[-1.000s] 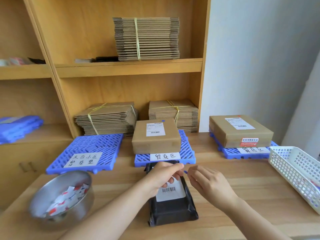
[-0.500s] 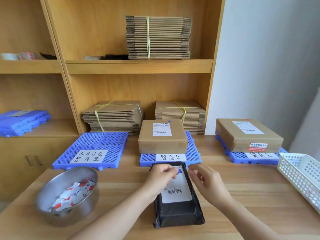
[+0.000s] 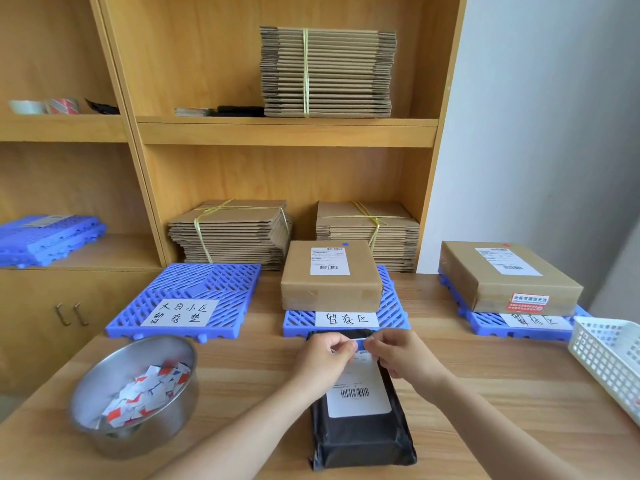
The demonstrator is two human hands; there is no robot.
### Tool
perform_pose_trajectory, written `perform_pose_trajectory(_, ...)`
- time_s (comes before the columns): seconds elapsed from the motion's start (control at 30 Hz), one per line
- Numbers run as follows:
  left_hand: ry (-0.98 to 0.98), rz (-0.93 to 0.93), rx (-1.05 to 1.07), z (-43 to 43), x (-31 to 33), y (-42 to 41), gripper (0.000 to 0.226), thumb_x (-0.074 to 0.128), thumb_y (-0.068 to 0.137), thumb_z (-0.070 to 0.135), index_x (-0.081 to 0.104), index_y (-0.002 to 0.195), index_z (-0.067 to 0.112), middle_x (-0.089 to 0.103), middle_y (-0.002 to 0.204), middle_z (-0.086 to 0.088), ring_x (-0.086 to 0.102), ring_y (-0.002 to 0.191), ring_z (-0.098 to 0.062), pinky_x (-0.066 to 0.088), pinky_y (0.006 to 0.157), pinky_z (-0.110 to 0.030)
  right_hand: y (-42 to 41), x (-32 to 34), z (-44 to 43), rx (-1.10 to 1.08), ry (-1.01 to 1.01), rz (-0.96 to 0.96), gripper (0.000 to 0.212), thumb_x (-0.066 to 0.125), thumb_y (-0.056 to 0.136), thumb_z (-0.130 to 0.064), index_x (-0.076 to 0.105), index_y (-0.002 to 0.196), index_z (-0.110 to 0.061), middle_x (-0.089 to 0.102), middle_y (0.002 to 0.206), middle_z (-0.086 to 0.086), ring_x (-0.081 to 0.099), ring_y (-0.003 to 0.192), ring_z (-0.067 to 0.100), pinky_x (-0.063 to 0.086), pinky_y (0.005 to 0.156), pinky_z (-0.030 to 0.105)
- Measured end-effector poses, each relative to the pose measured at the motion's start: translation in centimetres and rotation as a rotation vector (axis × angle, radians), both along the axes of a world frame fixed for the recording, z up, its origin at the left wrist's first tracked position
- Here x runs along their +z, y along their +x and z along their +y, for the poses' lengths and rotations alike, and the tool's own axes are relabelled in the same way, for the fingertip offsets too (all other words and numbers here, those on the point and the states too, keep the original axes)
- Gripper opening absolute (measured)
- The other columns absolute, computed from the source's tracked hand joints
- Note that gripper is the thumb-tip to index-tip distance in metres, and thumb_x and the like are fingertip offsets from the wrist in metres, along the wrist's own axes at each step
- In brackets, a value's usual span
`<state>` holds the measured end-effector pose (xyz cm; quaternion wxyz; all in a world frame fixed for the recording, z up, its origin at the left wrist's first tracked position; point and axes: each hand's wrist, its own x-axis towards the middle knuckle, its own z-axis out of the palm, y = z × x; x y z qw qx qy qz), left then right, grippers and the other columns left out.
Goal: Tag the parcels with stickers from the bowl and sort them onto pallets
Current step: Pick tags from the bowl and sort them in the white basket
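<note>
The black parcel lies on the bench just before the middle pallet, its long axis running straight away from the person. Over its far end the left grip and right grip meet, each pinching one end of a small blue sticker held crosswise to that axis. The parcel is directly beneath, so a short press downward probably follows, with both grips equally near.
</note>
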<state>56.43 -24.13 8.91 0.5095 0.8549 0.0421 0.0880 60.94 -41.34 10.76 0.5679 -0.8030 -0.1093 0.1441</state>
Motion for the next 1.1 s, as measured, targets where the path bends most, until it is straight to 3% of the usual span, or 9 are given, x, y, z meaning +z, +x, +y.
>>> perform_pose_trajectory(0.07, 0.098, -0.079, 0.099, 0.3, -0.3, 0.2, 0.015, 0.062, 0.097, 0.030, 0.075, 0.091, 0.023, 0.069, 0.079, 0.015, 0.058, 0.071, 0.007, 0.046, 0.074, -0.019, 0.9, 0.4, 0.5, -0.035, -0.005, 0.013, 0.023, 0.065, 0.092, -0.019, 0.061, 0.070, -0.014, 0.047, 0.063, 0.001, 0.035, 0.050, 0.010, 0.029, 0.050, 0.024)
perform_pose_trajectory(0.13, 0.291, -0.165, 0.170, 1.0, -0.9, 0.4, 0.021, 0.059, 0.097, 0.031, 0.070, 0.114, 0.024, 0.065, 0.104, 0.014, 0.057, 0.100, -0.002, 0.044, 0.092, -0.024, 2.1, 0.6, 0.9, -0.070, -0.003, 0.028, 0.021, 0.065, 0.091, -0.017, 0.067, 0.071, -0.013, 0.045, 0.065, 0.002, 0.033, 0.051, 0.012, 0.027, 0.049, 0.024)
perform_pose_trajectory(0.2, 0.486, -0.112, 0.193, 1.6, -1.8, 0.4, 0.049, 0.054, 0.096, 0.047, 0.049, 0.141, 0.028, 0.050, 0.134, 0.007, 0.041, 0.127, -0.018, 0.035, 0.108, -0.032, 3.5, 0.7, 1.4, -0.095, -0.070, 0.023, 0.018, 0.068, 0.090, -0.020, 0.071, 0.075, -0.012, 0.045, 0.066, 0.003, 0.034, 0.056, 0.015, 0.028, 0.048, 0.024)
perform_pose_trajectory(0.3, 0.534, 0.056, 0.190, 2.0, -3.3, -0.2, 0.089, 0.049, 0.086, 0.070, 0.016, 0.157, 0.025, 0.019, 0.154, 0.000, 0.019, 0.141, -0.025, 0.023, 0.118, -0.038, 5.4, 0.6, 2.8, -0.092, -0.202, 0.030, 0.014, 0.069, 0.089, -0.022, 0.071, 0.079, -0.011, 0.046, 0.064, 0.002, 0.037, 0.056, 0.017, 0.031, 0.046, 0.021)
perform_pose_trajectory(0.43, 0.506, 0.096, 0.261, 2.0, -4.5, -0.6, 0.104, 0.044, 0.080, 0.081, 0.008, 0.158, 0.022, 0.010, 0.161, -0.003, 0.011, 0.146, -0.026, 0.020, 0.121, -0.041, 7.1, 0.3, 4.9, -0.048, -0.343, 0.089, 0.020, 0.074, 0.086, -0.022, 0.063, 0.071, -0.014, 0.037, 0.054, 0.000, 0.031, 0.044, 0.016, 0.030, 0.043, 0.021)
perform_pose_trajectory(0.57, 0.558, 0.092, 0.262, 2.0, -4.5, -0.6, 0.106, 0.041, 0.081, 0.082, 0.006, 0.159, 0.019, 0.009, 0.163, -0.004, 0.008, 0.148, -0.026, 0.018, 0.122, -0.042, 7.7, 0.1, 6.4, -0.025, -0.486, 0.103, 0.039, 0.072, 0.087, -0.021, 0.040, 0.066, -0.015, 0.032, 0.052, 0.002, 0.029, 0.043, 0.017, 0.028, 0.046, 0.023)
perform_pose_trajectory(0.83, 0.539, 0.082, 0.265, 1.9, -4.9, -0.3, 0.093, 0.044, 0.079, 0.080, 0.023, 0.151, 0.024, 0.032, 0.149, 0.001, 0.026, 0.138, -0.023, 0.027, 0.115, -0.039, 8.0, -0.3, 6.9, -0.065, -0.634, 0.046, 0.030, 0.071, 0.087, -0.022, 0.047, 0.074, -0.010, 0.046, 0.058, 0.007, 0.045, 0.048, 0.022, 0.038, 0.048, 0.024)
perform_pose_trajectory(1.1, 0.542, 0.099, 0.266, 1.9, -4.7, -0.5, 0.092, 0.046, 0.082, 0.077, 0.023, 0.152, 0.022, 0.032, 0.152, 0.000, 0.026, 0.140, -0.024, 0.026, 0.116, -0.038, 8.2, -0.4, 7.9, -0.024, -0.852, -0.134, 0.038, 0.074, 0.084, -0.033, 0.045, 0.069, -0.012, 0.048, 0.063, 0.000, 0.045, 0.052, 0.014, 0.033, 0.045, 0.025)
